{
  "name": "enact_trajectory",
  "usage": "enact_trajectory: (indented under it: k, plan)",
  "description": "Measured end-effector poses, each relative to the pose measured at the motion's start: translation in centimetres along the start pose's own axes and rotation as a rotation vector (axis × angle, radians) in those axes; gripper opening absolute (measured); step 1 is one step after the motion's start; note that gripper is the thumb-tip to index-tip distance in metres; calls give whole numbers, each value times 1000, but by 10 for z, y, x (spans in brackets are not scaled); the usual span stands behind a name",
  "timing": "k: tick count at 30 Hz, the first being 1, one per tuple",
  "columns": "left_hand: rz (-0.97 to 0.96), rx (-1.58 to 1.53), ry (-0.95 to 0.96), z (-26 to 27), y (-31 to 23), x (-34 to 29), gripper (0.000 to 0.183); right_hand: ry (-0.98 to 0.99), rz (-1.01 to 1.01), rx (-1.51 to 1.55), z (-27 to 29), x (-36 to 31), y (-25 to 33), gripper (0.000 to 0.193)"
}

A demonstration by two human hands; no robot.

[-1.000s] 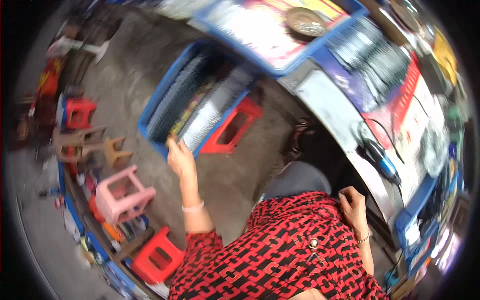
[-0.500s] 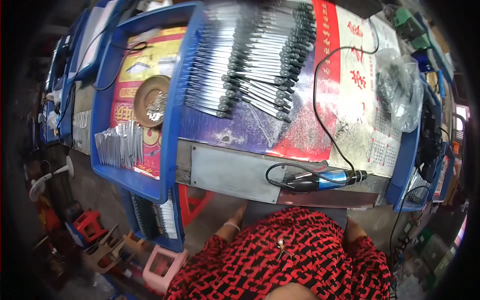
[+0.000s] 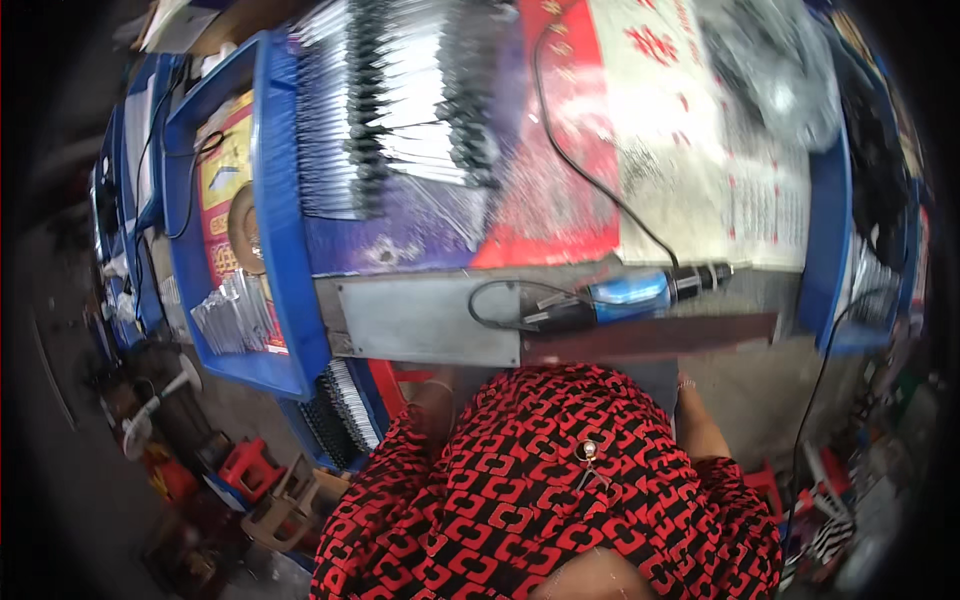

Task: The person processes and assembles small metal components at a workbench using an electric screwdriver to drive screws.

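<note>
Head view: taking the pale metal plate (image 3: 428, 322) on the near edge of the bench (image 3: 762, 310) as your landmark, the blue-and-black power tool (image 3: 630, 294) is lying just to its right, its long axis running left to right along that edge, and black cord (image 3: 600, 188) is looping over the plate's right end. Your right forearm (image 3: 703, 430) is slanting up below and to the right of the plate, so your right hand is sitting nearer the tool, which is lying ahead of that wrist and slightly toward the plate. Your left forearm (image 3: 428, 412) is resting just below the plate, farther from the tool. The right hand is hiding under the bench edge and the left hand is fading into shade there, so I cannot tell whether either is spread, closed or pinching anything. Beyond the plate, silver rods (image 3: 415, 110) are lying in rows; to the plate's left, a blue tray (image 3: 285, 220) is standing.
</note>
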State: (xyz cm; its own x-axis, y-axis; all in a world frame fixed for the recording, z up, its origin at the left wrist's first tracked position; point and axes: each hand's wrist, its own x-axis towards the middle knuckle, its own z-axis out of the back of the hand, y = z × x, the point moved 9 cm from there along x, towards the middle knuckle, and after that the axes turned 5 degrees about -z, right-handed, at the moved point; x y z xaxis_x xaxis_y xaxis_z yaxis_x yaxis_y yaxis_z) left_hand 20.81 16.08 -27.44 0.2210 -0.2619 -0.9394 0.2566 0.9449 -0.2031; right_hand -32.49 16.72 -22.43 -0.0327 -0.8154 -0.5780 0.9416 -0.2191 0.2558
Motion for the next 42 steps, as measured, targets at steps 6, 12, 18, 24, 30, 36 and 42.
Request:
enact_trajectory:
  k: [6,12,18,24,30,36,42]
  plan:
    - [-129,97,-54,-10,-1,7,36,-104,39,-18,50,68,32,20]
    - [-151,94,-146,4,14,-7,35,3,378,101,205,21,209,17]
    - [-257,164,-231,14,2,-30,34,-256,762,238,277,-10,301,16]
    - [-319,227,-306,18,-56,-12,33,-677,832,-55,303,8,330,42]
    - [-711,435,-478,32,-72,-47,24,-559,814,-168,291,34,326,60]
    - [-1083,-154,-219,2,-129,-177,21,-506,814,158,309,17,304,73]
    - [-1328,-105,-186,4,-190,-276,15,-315,837,1266,346,-22,259,100]
